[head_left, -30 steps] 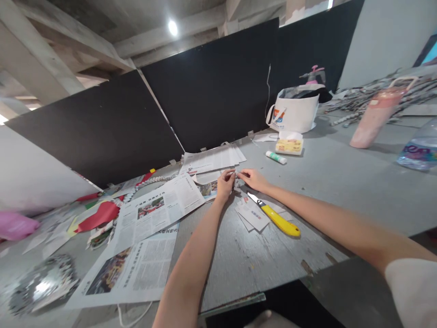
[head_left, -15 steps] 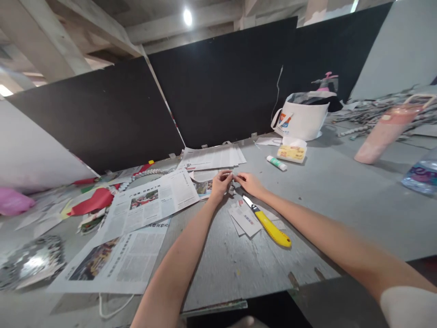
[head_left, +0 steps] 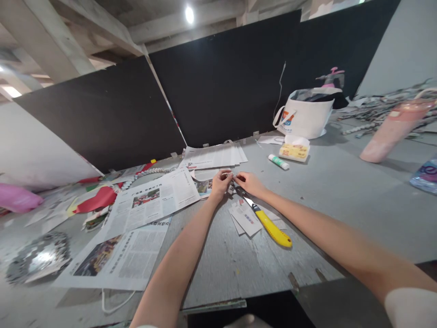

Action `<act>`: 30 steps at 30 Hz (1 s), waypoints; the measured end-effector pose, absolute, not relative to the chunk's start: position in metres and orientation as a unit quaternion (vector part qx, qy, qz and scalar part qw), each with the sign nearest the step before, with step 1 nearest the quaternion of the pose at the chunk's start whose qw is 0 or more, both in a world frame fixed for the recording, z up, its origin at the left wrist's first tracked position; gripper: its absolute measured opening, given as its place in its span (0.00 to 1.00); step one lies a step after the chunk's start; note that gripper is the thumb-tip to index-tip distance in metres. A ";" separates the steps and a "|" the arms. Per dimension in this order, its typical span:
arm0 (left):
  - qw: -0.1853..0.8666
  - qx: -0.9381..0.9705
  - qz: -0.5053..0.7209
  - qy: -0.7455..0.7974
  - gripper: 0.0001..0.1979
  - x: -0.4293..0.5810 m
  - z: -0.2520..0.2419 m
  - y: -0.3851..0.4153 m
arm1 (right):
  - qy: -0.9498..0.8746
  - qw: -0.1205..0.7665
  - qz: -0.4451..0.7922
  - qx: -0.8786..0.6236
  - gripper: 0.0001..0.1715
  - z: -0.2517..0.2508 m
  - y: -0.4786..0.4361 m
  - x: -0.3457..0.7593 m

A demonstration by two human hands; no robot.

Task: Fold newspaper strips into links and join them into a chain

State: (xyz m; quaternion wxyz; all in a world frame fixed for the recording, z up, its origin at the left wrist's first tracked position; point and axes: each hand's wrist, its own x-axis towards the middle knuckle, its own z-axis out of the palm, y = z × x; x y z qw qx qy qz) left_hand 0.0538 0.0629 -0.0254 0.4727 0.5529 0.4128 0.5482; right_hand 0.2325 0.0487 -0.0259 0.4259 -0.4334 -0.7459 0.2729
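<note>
My left hand (head_left: 221,182) and my right hand (head_left: 250,182) meet over the grey table (head_left: 341,191), both pinching a small folded strip of newspaper (head_left: 233,179) between the fingertips. A yellow utility knife (head_left: 269,223) with its blade out lies just in front of my right hand, on a few cut newspaper pieces (head_left: 246,217). Open newspaper sheets (head_left: 150,202) lie to the left of my left hand. A stack of sheets (head_left: 213,157) sits just beyond both hands.
A glue stick (head_left: 278,161), a tissue pack (head_left: 293,150) and a white tote bag (head_left: 307,116) stand at the back right. A pink bottle (head_left: 392,134) and a water bottle (head_left: 426,175) are far right. Red paper scraps (head_left: 97,200) and a paper chain (head_left: 146,175) lie left.
The view has shifted slightly. Both hands stay together on the small paper strip, fingers working it; nothing else on the table has moved.
</note>
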 end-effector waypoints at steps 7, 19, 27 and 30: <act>0.487 0.547 0.546 0.407 0.29 0.055 -0.022 0.060 | -0.746 0.429 0.268 -0.432 0.27 -0.025 0.048 0.232; 0.495 0.550 0.539 0.403 0.28 0.054 -0.021 0.060 | -0.754 0.420 0.262 -0.432 0.26 -0.023 0.045 0.233; 0.487 0.575 0.529 0.391 0.29 0.055 -0.018 0.056 | -0.741 0.435 0.259 -0.442 0.28 -0.029 0.051 0.235; 0.498 0.556 0.535 0.395 0.32 0.055 -0.019 0.056 | -0.739 0.438 0.261 -0.441 0.28 -0.028 0.052 0.235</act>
